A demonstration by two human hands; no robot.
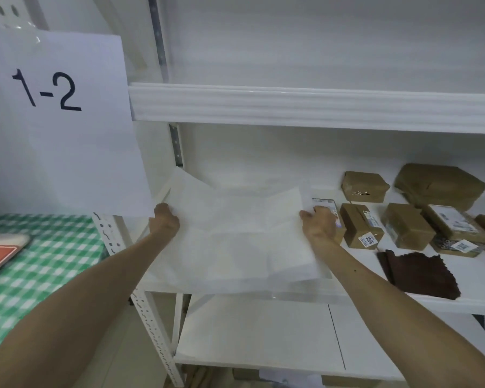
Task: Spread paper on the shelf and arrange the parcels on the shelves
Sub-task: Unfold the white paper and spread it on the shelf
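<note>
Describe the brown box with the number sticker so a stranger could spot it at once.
Start at the middle shelf, right of the white paper. In the front row of brown parcels, take the box just right of the right hand. Only it has a numbered sticker on its near end.

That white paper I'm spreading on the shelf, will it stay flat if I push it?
Probably not. The white paper looks thin and floppy: it is creased and its far left corner curls upward. Likely light too, so it may bunch or slide on the smooth shelf.
</note>
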